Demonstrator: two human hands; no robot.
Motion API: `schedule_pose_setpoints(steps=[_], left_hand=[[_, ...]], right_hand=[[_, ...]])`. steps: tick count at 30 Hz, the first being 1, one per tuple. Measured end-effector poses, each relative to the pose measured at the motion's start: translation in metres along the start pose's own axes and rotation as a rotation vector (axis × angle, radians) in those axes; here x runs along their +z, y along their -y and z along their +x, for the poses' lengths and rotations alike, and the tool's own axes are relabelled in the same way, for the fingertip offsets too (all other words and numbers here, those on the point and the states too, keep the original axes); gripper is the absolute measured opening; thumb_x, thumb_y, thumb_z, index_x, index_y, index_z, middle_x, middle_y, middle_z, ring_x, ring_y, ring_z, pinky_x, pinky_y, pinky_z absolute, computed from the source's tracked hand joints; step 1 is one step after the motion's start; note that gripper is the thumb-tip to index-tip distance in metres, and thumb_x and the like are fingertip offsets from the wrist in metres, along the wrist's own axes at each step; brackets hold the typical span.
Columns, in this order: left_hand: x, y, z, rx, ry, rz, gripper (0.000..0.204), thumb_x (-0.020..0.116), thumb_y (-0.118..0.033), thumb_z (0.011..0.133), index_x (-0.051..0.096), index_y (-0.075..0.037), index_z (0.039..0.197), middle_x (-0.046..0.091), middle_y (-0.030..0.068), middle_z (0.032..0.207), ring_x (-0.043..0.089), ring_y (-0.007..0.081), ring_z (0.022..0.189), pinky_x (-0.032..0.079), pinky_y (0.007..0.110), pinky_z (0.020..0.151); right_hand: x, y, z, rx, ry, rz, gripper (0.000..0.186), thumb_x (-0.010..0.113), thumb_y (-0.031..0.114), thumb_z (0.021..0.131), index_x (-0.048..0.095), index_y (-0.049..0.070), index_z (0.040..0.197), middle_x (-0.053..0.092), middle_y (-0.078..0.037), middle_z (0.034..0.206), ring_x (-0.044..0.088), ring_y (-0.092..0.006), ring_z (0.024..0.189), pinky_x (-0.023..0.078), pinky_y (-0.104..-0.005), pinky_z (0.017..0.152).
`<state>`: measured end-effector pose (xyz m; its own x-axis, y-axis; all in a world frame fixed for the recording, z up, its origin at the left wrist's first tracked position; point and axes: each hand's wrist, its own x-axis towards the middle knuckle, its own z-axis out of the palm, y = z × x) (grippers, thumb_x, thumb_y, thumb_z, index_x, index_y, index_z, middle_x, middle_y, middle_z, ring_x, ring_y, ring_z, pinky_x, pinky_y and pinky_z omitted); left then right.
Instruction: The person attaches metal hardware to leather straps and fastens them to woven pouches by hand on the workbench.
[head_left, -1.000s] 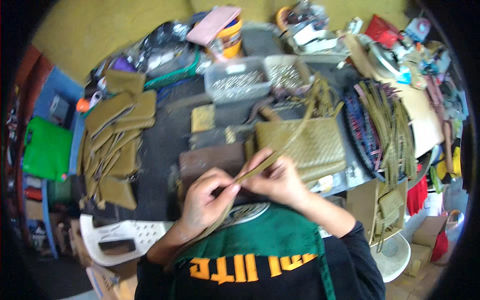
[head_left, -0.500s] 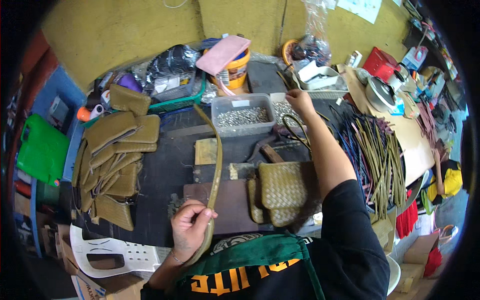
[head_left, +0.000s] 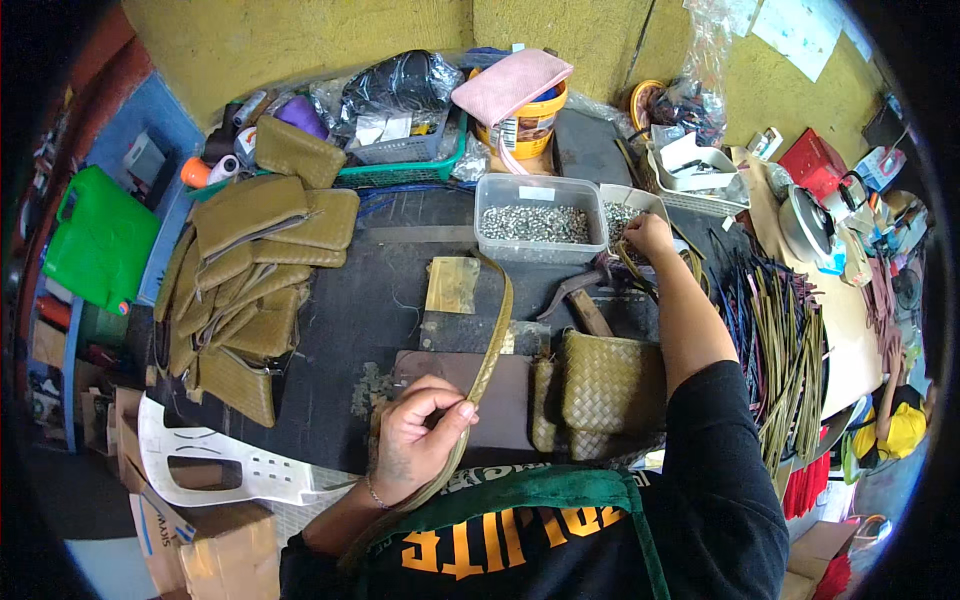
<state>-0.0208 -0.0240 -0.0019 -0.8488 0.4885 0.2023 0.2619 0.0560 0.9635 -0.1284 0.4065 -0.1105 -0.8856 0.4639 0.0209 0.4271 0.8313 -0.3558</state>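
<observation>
An olive woven strap (head_left: 488, 345) is pinched between thumb and fingers of the left hand (head_left: 418, 440) at the near edge of the dark workbench (head_left: 370, 290). The right hand (head_left: 648, 236) is stretched far right into a small tray of metal fittings (head_left: 622, 215); its grip cannot be told. A woven olive pouch (head_left: 610, 385) lies between.

olive strap (head_left: 489, 352) | long, arched | from bench to lap
</observation>
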Motion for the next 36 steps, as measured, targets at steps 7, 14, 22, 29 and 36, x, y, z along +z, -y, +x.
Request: schedule_pose_setpoints(steps=[7,14,22,29,36], left_hand=[[0.001,0.000,-0.010,0.027,-0.001,-0.001,0.008,0.050,0.003,0.077,0.054,0.002,0.070,0.052,0.0056,0.070,0.051,0.0088,0.061,0.041,0.020,0.055],[0.002,-0.004,-0.009,-0.017,-0.011,0.004,0.007,0.054,0.000,0.076,0.054,0.002,0.069,0.052,0.0051,0.067,0.050,0.0097,0.060,0.040,0.021,0.054],[0.008,-0.002,-0.008,0.049,0.007,0.036,0.005,0.055,0.000,0.076,0.055,0.001,0.071,0.052,0.0040,0.069,0.050,0.0083,0.061,0.039,0.020,0.054],[0.011,-0.007,-0.015,0.195,0.069,0.256,0.006,0.058,-0.002,0.073,0.054,0.002,0.074,0.052,0.0081,0.070,0.052,0.0148,0.060,0.042,0.024,0.054],[0.016,-0.014,-0.020,0.147,0.117,0.292,0.006,0.059,-0.004,0.073,0.057,0.001,0.075,0.053,0.0062,0.072,0.051,0.0133,0.064,0.040,0.024,0.058]], right_hand=[[-0.001,0.003,-0.009,-0.037,-0.264,0.004,0.023,0.054,0.025,0.065,0.062,0.004,0.071,0.059,-0.017,0.071,0.057,-0.0318,0.070,0.045,-0.0367,0.066],[-0.024,0.014,-0.018,0.045,-0.175,1.155,0.002,0.053,0.002,0.065,0.055,0.001,0.065,0.058,-0.007,0.062,0.053,-0.0122,0.055,0.041,-0.0237,0.048],[-0.083,0.117,-0.144,-0.405,0.090,1.191,0.012,0.063,-0.001,0.068,0.053,0.003,0.074,0.058,-0.004,0.065,0.053,-0.0080,0.058,0.043,-0.0195,0.054],[-0.064,0.152,-0.257,-0.235,0.602,1.325,0.011,0.066,0.005,0.068,0.057,0.002,0.073,0.057,-0.001,0.064,0.052,-0.0056,0.056,0.042,-0.0183,0.051],[-0.043,0.156,-0.290,-0.048,0.675,1.710,0.017,0.060,0.004,0.074,0.057,-0.001,0.090,0.060,-0.007,0.076,0.058,-0.0107,0.066,0.046,-0.0205,0.060]])
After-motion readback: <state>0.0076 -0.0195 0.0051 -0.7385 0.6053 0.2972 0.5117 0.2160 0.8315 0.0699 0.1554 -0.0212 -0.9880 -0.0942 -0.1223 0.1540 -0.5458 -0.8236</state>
